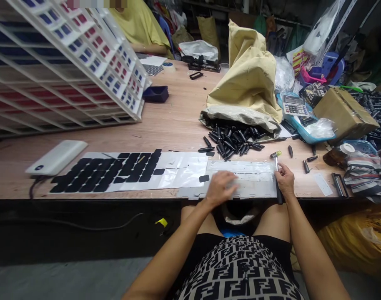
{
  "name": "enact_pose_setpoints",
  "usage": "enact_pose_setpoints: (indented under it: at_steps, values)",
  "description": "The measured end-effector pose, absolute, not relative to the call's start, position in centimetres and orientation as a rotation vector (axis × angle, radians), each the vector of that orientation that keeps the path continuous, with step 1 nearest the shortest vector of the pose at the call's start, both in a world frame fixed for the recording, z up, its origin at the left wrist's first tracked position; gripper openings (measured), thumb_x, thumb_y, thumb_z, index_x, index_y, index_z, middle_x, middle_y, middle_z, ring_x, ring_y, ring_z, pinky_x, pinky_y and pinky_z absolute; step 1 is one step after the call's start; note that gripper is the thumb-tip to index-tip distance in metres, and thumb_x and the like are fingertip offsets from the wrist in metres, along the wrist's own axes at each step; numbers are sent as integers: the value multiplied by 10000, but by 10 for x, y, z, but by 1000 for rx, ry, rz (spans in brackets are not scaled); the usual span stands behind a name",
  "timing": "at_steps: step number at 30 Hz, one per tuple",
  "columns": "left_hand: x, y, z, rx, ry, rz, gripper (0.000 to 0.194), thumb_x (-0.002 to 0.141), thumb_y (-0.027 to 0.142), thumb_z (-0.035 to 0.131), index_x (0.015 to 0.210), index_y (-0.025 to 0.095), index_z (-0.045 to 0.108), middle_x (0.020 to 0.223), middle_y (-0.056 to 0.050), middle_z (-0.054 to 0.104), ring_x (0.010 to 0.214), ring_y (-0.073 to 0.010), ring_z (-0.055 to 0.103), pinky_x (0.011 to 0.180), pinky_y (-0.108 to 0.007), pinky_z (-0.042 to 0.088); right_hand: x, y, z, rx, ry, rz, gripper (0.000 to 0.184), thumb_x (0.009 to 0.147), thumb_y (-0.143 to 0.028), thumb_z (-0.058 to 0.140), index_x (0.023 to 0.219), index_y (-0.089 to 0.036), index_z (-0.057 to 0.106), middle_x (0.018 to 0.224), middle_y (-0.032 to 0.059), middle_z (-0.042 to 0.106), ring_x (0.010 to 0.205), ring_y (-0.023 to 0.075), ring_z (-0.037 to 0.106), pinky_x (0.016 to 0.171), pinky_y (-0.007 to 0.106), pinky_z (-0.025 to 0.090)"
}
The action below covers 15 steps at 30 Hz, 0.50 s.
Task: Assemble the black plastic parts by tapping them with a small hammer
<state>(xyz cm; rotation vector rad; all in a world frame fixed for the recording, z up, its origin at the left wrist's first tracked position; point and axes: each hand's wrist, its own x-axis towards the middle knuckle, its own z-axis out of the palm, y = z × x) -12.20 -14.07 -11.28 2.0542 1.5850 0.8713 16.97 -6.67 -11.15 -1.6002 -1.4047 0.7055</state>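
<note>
The right hand (284, 178) has its grip closed round the small hammer (279, 193) at the right end of the pale board (256, 183), seemingly leaving its head free; the left hand (220, 187), over the board, is too blurred to tell its grip. Black parts (229, 141) lie just behind, probably for easy reach. Beyond them, the bulky sack (249, 85) blocks access across the table (178, 108).
</note>
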Motion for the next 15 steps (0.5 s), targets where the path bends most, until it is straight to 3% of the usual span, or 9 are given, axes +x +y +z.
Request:
enact_pose_setpoints:
  at_steps: [3,6,12,15]
  values:
    - [-158,-90,-102,1763,2060,947,292,960,281,513,1189,265,692,1190,-85,678,1122,-288,570,1005,-466,431,169,-67,-111,-1594,-1392,708,570,705,-375,605,1197,-107,714,665,-44,512,584,115,436,601,252,422]
    - [-193,-51,-105,1538,2382,811,341,890,281,616,1226,249,663,1278,-125,632,1230,-371,480,1027,-518,403,170,-67,-112,-1589,-1396,712,566,709,-372,600,1194,-103,712,669,-44,514,582,114,439,594,250,413]
    - [-218,-43,-125,1459,2414,654,180,863,341,662,997,239,727,1138,-134,658,1202,-391,466,991,-507,410,172,-68,-117,-1602,-1417,700,559,727,-362,597,1212,-107,707,673,-41,520,592,117,460,606,246,419]
    - [-202,-60,-126,1520,2341,815,204,878,360,659,1037,246,717,1121,-94,684,1174,-352,497,990,-480,408,172,-68,-118,-1600,-1420,709,552,730,-353,590,1213,-113,707,672,-44,510,582,113,451,601,243,418]
